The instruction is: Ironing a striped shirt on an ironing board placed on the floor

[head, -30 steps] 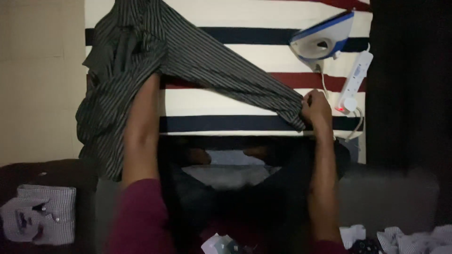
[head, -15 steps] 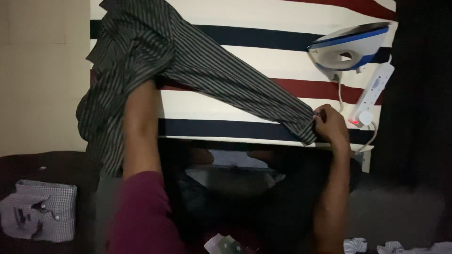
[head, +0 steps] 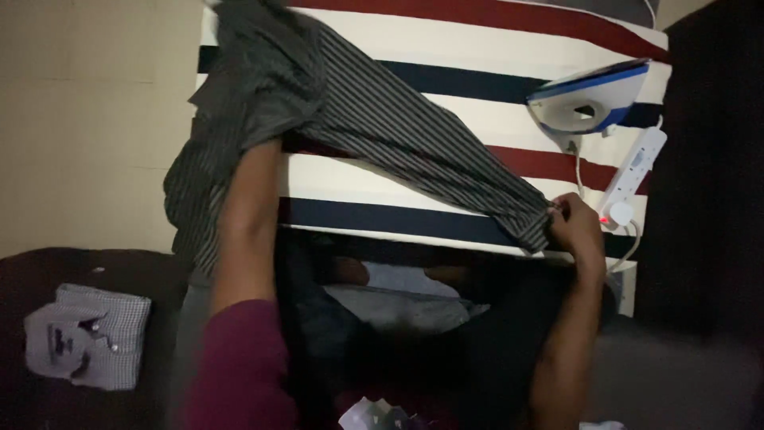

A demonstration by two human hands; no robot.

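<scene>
A dark pinstriped shirt (head: 350,119) hangs in the air above a striped cloth (head: 477,87) of white, navy and red bands, one sleeve stretched in a taut diagonal from upper left down to lower right. The right hand (head: 577,227) has its grip pinched together on the cuff end of that sleeve, just beside a white power strip (head: 633,175) with a small red light. The left hand is hidden inside the bunched body of the shirt; only the left forearm (head: 251,223) shows, rising from a maroon sleeve (head: 239,366) into the fabric, so whether its grip is together or apart cannot be told. The rest of the shirt drapes down the left side of the forearm. A blue and white steam iron (head: 589,99) rests on the striped cloth near its right edge, its cord running down toward the power strip. Low at the left, well apart from the hands, a folded checked shirt (head: 87,334) lies on a dark surface.
</scene>
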